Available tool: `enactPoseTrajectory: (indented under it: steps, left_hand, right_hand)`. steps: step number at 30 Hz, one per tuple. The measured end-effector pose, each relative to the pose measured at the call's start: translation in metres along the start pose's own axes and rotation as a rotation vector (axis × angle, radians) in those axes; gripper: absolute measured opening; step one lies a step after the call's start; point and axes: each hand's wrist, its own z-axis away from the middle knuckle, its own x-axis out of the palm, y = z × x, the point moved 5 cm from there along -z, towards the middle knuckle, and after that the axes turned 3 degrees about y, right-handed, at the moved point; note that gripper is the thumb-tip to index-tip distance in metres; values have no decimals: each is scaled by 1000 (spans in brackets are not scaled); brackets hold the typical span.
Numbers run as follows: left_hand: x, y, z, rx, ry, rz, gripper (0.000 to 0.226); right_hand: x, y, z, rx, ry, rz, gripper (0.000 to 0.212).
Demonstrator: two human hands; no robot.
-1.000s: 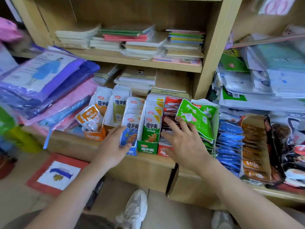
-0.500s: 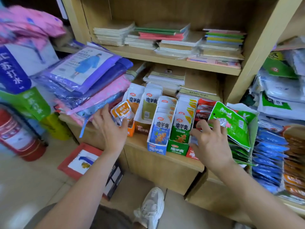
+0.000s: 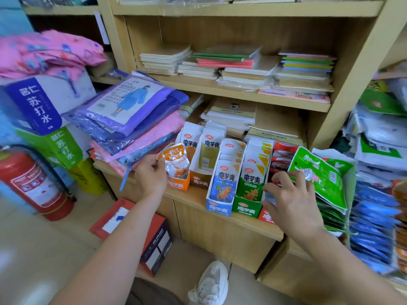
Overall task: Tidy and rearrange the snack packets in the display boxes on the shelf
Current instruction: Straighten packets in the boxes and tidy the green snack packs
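Several snack display boxes stand in a row on the wooden ledge (image 3: 193, 201): an orange box (image 3: 178, 184), a brown box (image 3: 201, 179), a blue box (image 3: 220, 206), a green box (image 3: 247, 208) and a red box (image 3: 266, 215). My left hand (image 3: 149, 175) pinches the orange snack packets (image 3: 176, 160) standing in the orange box. My right hand (image 3: 288, 201) rests over the front of the red box, fingers spread and touching the red packets (image 3: 280, 158). Green packets (image 3: 319, 175) lean just right of that hand.
Bagged raincoats (image 3: 132, 115) are piled left of the boxes. Notebooks (image 3: 237, 67) fill the shelves above. A fire extinguisher (image 3: 30, 181) and a red carton (image 3: 141, 234) sit on the floor at left. Blue packets (image 3: 372, 219) hang at right. My shoe (image 3: 211, 282) is below.
The view has swung left and drawn closer. My left hand moved from the blue box to the orange packets and took hold of them. My right hand slid down onto the red box.
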Motion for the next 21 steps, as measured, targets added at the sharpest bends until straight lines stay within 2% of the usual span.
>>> enactPoseTrajectory:
  steps: [6, 10, 12, 15, 21]
  left_hand:
    - [-13, 38, 6, 137, 61, 109, 8]
    - [-12, 74, 32, 205, 5, 230, 9]
    - [-6, 87, 47, 192, -63, 278, 18]
    - [10, 98, 69, 96, -221, 333, 18]
    - [40, 117, 116, -140, -442, 453, 13]
  right_hand:
    - [0, 2, -1, 5, 16, -24, 33]
    - [-4, 5, 1, 30, 29, -194, 41]
    - [-8, 8, 2, 71, 47, -402, 40]
    - [-24, 12, 2, 143, 57, -798, 39]
    - [-39, 6, 9, 304, -84, -1456, 48]
